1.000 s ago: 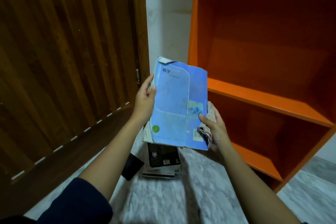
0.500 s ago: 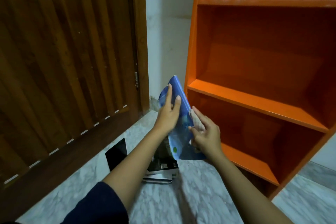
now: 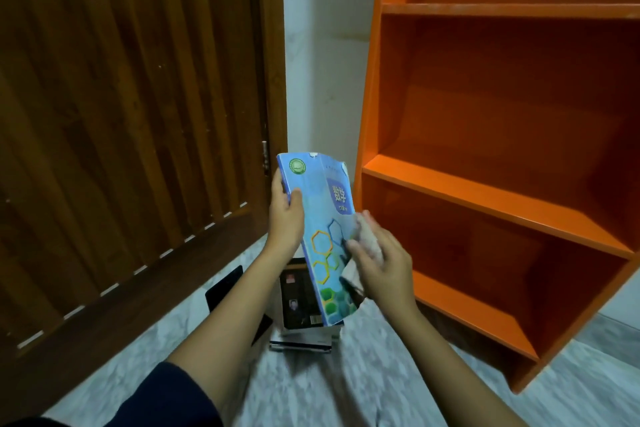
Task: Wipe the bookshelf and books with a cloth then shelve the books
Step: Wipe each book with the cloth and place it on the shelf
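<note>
A dark sleeve (image 3: pixel 180 395) is covering the left upper arm at the bottom edge, and both forearms are reaching forward over a pale marbled floor (image 3: pixel 363 388). On that floor, under the hands, a short stack of books (image 3: pixel 299 312) is lying flat. Its top cover is dark and is showing a barcode label near the lower edge, with print too small to read. A flat black slab (image 3: pixel 223 291) is lying just left of the stack.

Above the stack, the left hand (image 3: pixel 285 215) is gripping a blue book (image 3: pixel 322 218) by its left edge, thumb curled onto the cover and the book standing nearly upright. The cover is showing yellow characters "数学" on a darker blue panel, a round green emblem at the top left corner, and orange, yellow and green hexagons lower down. A smaller line under the title is not readable. The right hand (image 3: pixel 381 267) is holding a pale cloth (image 3: pixel 367 239) and pressing it against the cover's right edge.

The book's right edge is sitting near the orange bookshelf (image 3: pixel 485 191), apart from its side panel. A strip of floor is running between the stack and the bookshelf's base. A brown slatted door (image 3: pixel 121 114) is standing to the left, and a white wall (image 3: pixel 322 80) is showing between door and bookshelf.
</note>
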Available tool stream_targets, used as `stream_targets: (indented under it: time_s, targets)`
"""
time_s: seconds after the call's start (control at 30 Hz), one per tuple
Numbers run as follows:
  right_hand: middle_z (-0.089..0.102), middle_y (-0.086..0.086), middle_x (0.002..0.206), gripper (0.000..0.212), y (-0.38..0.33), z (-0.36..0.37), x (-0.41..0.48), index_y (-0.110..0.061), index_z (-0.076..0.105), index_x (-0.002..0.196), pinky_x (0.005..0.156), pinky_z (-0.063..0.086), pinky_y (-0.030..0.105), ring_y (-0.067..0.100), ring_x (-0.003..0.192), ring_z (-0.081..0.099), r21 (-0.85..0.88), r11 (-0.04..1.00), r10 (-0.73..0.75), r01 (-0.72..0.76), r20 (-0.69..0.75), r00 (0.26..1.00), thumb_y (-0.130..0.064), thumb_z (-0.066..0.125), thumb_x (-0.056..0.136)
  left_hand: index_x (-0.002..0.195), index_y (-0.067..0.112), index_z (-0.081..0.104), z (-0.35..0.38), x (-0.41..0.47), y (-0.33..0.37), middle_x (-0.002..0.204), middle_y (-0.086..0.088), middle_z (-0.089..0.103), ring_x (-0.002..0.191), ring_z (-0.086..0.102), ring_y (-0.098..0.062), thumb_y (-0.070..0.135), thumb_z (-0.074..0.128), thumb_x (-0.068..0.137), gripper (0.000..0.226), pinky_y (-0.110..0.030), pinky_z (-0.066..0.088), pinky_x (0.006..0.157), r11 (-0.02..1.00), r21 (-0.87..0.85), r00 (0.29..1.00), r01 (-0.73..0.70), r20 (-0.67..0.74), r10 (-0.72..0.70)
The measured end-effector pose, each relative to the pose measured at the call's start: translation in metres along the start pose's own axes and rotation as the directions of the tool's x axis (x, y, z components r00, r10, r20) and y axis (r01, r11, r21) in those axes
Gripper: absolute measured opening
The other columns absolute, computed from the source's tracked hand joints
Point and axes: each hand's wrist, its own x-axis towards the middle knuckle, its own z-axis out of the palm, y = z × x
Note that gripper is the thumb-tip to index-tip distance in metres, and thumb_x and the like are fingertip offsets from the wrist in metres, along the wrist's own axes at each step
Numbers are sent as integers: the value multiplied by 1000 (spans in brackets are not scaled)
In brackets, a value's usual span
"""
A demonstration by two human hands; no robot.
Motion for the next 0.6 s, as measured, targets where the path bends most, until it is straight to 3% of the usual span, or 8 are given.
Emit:
stream_targets:
  time_s: [0.07, 0.13, 0.2, 0.27, 0.33, 0.4, 0.5, 0.6]
  targets:
    - [51, -9, 134, 49, -1, -1, 8, -37, 46, 132, 99, 35, 11, -9, 119, 45, 108, 984, 155, -139, -155, 976, -21, 63, 89, 140, 23, 33, 0, -1, 5, 122, -11, 61, 103, 63, -26, 9, 33, 101, 41, -43, 51, 88, 1000, -22, 1000, -9, 3, 9]
    - [42, 0, 142, 50, -12, 10, 16, -22, 38, 141, 96, 28, 0, 2, 125, 38, 141, 972, 214, -190, -180, 960, -28, 54, 95, 140, 22, 34, 4, -5, 10, 128, -13, 58, 113, 59, -29, 11, 34, 102, 40, -47, 49, 95, 999, -37, 1000, -9, 25, 10]
    - [34, 2, 146, 53, -26, 29, 23, -17, 33, 144, 93, 18, -6, 4, 129, 31, 84, 989, 129, -121, -95, 987, -36, 45, 96, 137, 20, 38, 8, -10, 13, 133, -14, 54, 120, 55, -30, 10, 34, 101, 37, -48, 46, 100, 998, -49, 996, -25, 80, 29]
    - [31, 1, 149, 55, -38, 44, 34, -17, 33, 144, 100, 11, -3, 8, 136, 25, -10, 1000, 20, -21, -41, 999, -38, 38, 94, 131, 26, 42, 9, -12, 18, 136, -11, 52, 122, 54, -25, 11, 37, 101, 34, -47, 44, 103, 997, -63, 984, -38, 173, 49]
    - [32, 2, 150, 51, -47, 44, 56, -16, 35, 143, 104, 5, -1, 10, 139, 23, -54, 998, -43, 39, -76, 996, -34, 36, 95, 129, 28, 42, 5, -12, 26, 138, -10, 51, 120, 55, -21, 12, 38, 100, 34, -41, 47, 101, 994, -109, 967, -25, 250, 52]
    - [33, -3, 150, 49, -48, 35, 81, -17, 37, 143, 110, 9, 8, 7, 139, 23, -39, 993, -114, 111, -90, 989, -33, 35, 97, 130, 26, 42, 1, -9, 34, 136, -10, 53, 114, 60, -20, 11, 38, 100, 34, -32, 52, 94, 984, -177, 949, -16, 308, 71]
    - [33, -23, 143, 46, -38, 20, 102, -20, 39, 143, 113, 22, 19, -8, 134, 26, 202, 977, -48, 62, -72, 996, -36, 35, 99, 128, 28, 43, 3, -7, 47, 135, -11, 53, 110, 61, -21, 12, 39, 99, 33, -28, 55, 85, 976, -216, 930, -34, 351, 110]
    - [44, -8, 144, 40, -14, 17, 96, -19, 43, 139, 113, 33, 40, 8, 133, 41, 501, 846, 216, -182, -10, 976, -31, 41, 101, 127, 31, 44, 9, -7, 56, 136, -11, 52, 116, 58, -26, 15, 41, 99, 33, -30, 55, 86, 972, -229, 920, -51, 369, 135]
